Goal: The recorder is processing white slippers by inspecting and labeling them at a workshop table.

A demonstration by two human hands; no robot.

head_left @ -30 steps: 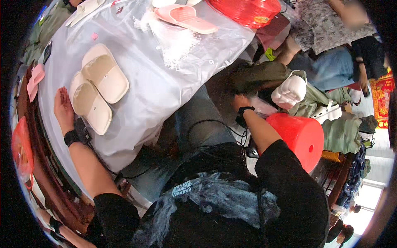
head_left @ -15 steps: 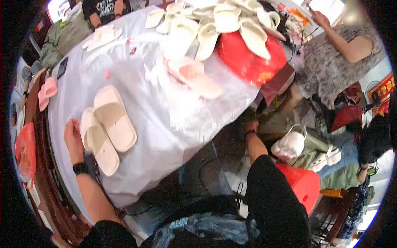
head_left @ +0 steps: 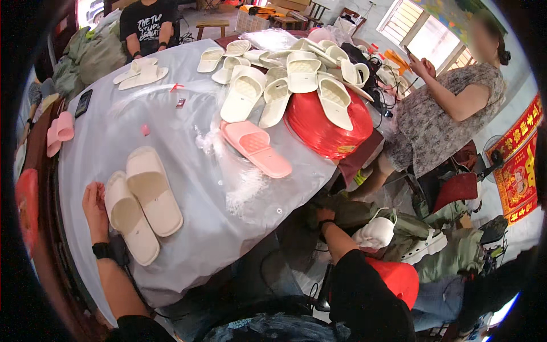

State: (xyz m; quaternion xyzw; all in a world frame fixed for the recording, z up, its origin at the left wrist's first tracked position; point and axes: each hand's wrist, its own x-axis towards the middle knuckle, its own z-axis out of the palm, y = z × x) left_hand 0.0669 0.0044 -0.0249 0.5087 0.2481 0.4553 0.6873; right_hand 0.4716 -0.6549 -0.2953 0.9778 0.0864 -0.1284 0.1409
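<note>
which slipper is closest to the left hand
The lower-left slipper of the near cream pair: it lies between the left hand and its mate; the other slippers are farther off.

Smooth matt cream slippers point(head_left: 156, 202), glossy wrinkled plastic sheeting point(head_left: 199, 231), shiny red plastic-wrapped bundle point(head_left: 319, 139); wooden stool point(head_left: 212, 24)

- Right hand point(head_left: 325, 216), between four and five o'clock: fingers lost in shadow; what they touch cannot be told.
- Smooth red plastic cylinder point(head_left: 400, 279), between four and five: partly hidden behind the short black fabric sleeve point(head_left: 367, 299).
- Shiny red plastic coil point(head_left: 311, 123), two o'clock: top hidden under cream open-toed slippers point(head_left: 336, 105).
- Person in a black printed T-shirt point(head_left: 148, 25), eleven o'clock: head cut off.
- Pair of beige open-toed slippers point(head_left: 162, 211), between eight and nine: insole marks too small to read.
</note>
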